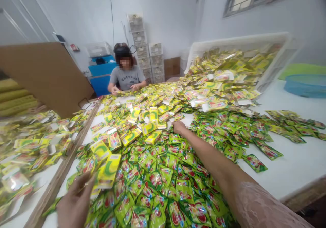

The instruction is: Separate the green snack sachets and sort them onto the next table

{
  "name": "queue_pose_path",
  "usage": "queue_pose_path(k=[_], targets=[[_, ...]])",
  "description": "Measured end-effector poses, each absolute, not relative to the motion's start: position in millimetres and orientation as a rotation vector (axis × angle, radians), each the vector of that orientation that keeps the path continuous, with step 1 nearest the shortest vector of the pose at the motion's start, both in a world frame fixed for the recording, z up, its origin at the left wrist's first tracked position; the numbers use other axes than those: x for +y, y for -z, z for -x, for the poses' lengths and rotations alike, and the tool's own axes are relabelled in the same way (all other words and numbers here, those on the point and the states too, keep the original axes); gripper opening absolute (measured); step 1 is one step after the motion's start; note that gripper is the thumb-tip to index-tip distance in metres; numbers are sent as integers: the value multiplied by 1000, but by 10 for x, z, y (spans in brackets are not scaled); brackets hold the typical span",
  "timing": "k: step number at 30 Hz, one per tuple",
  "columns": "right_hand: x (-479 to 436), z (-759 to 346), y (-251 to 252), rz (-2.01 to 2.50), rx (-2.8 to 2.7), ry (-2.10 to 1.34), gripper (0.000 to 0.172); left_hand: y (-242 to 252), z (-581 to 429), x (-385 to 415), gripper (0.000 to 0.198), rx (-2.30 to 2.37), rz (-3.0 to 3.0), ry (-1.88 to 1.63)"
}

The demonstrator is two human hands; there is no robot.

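In the head view, the left hand [75,199] curls beside the nearest yellow boxes [109,172]; blur hides whether it pinches one. The right hand [178,128] stretches over the green packets [182,185], fingers bent at the heap's far edge, and I can't tell if they've caught any. Packets cover the table [277,163] between both arms. Boxes overlap them, so a broad sweep could mix the two; bumping the tipped basket [272,63] could spill more boxes.

On the white table [292,160], with a wooden strip [63,163] along its left edge: in front, a heap of green sachets [175,183]; farther back, many yellow boxes [149,127], loosely piled; at the right, a white crate [239,37], tilted, and a blue basin [305,85].
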State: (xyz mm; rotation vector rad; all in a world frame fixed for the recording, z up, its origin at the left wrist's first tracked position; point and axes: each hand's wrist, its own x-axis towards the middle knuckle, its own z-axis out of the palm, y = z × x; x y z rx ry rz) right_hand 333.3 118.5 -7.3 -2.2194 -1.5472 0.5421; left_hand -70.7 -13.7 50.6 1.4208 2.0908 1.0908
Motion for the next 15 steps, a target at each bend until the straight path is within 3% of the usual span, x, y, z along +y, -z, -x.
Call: queue_pose_path(k=[3,9,15], targets=[[1080,-3293,20,2207,-1560,-491,6,-330,328,-220,48,1882,-1321,-966],[437,-2895,-284,1983,-1577,-373,29,-192,-147,-397,33,1589,-1353,-1079],[-521,-1985,-308,1176,-1637,-1046,34,-129,-533,-566,29,1202,-1179,-1061]])
